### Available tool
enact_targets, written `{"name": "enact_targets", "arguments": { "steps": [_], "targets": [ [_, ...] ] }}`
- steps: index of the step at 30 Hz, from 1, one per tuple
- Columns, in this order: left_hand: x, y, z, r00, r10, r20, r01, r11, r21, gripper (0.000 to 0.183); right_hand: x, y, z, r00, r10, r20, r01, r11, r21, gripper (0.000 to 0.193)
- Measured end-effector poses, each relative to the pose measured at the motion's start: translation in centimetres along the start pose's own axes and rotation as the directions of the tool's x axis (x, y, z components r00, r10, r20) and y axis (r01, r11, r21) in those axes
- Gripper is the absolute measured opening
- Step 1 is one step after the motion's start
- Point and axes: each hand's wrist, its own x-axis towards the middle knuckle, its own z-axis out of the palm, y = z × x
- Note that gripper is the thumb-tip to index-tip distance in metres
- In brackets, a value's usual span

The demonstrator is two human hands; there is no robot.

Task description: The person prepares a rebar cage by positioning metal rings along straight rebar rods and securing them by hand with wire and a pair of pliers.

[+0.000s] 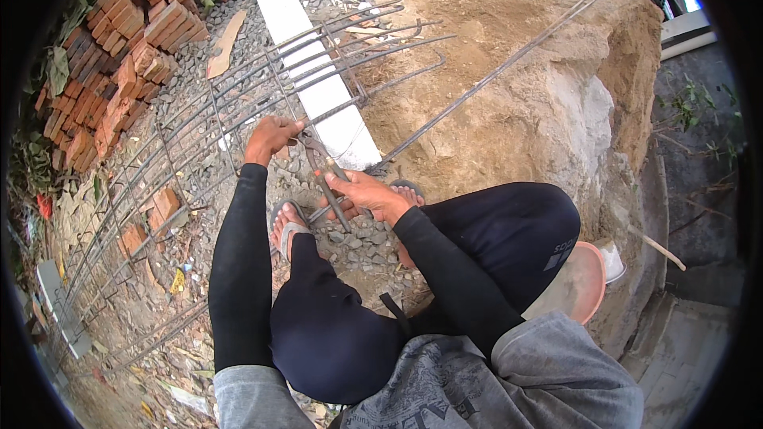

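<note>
My right hand [367,195] is wrapped round the handles of a pair of pincers [324,183], whose head points away from me toward the rebar cage [238,79]. Close beside the jaws, my left hand [274,140] is closed in a pinch at the near bar of the cage. What lies between its fingertips is too small to make out. A thin wire shows near the jaws. Under the cage's right end lies a white block [306,52], long and flat, with the bars crossing above it.
Stacked red bricks [119,56] stand at the far left. A sand mound [493,56] rises on the right, with two long rods [501,67] lying across it. A second pale block [60,306] supports the cage's left end. A pinkish basin [584,282] sits by my right knee.
</note>
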Motion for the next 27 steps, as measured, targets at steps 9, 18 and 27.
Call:
{"name": "enact_targets", "arguments": {
  "steps": [9,18,27],
  "targets": [
    [0.1,1.5,-0.1,0.995,-0.081,0.066,0.079,0.997,0.026,0.042,1.1,2.2,0.2,0.991,-0.086,0.106,0.033,0.904,0.427,0.063],
    [-0.7,1.5,-0.8,0.997,-0.040,0.067,0.045,0.997,-0.070,0.043,-3.2,-2.3,4.2,0.678,-0.618,-0.398,-0.233,0.333,-0.914,0.042],
    [-0.8,2.3,-1.3,0.989,-0.047,0.139,0.070,0.985,-0.160,0.041,-2.5,-2.5,1.0,0.967,0.141,-0.212,-0.130,0.989,0.065,0.054]
  ]
}}
